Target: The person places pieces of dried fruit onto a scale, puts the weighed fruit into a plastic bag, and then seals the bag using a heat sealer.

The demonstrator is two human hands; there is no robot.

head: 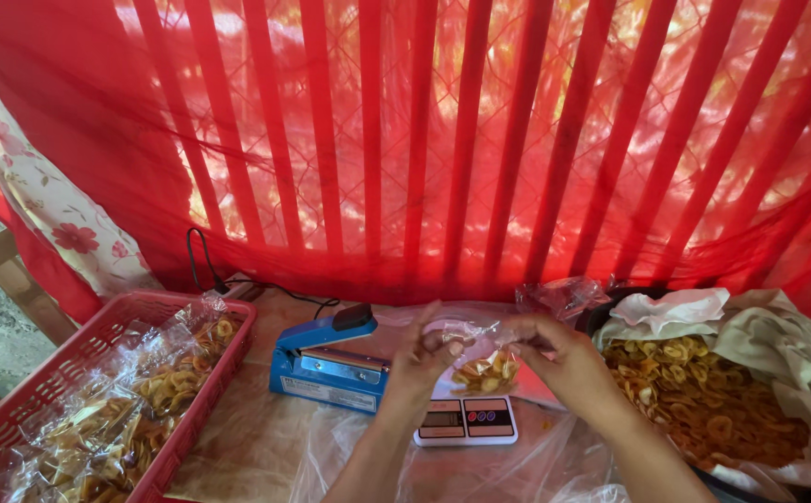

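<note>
So both hands are up over the small white digital scale (467,420) near the middle: left hand (421,359) and right hand (559,359) have fingers pinched on the mouth of a small clear plastic bag of yellow banana chips (486,368), which hangs just above the scale. I'd say keep the crinkly film flat and pulled taut between both pinches. Blue hand-press heat sealer (326,359) sits just left. Far left, a red plastic mesh basket (14,419) holds glossy filled packets; right, a cloth-lined tub of loose ridged chips (703,401)
</note>
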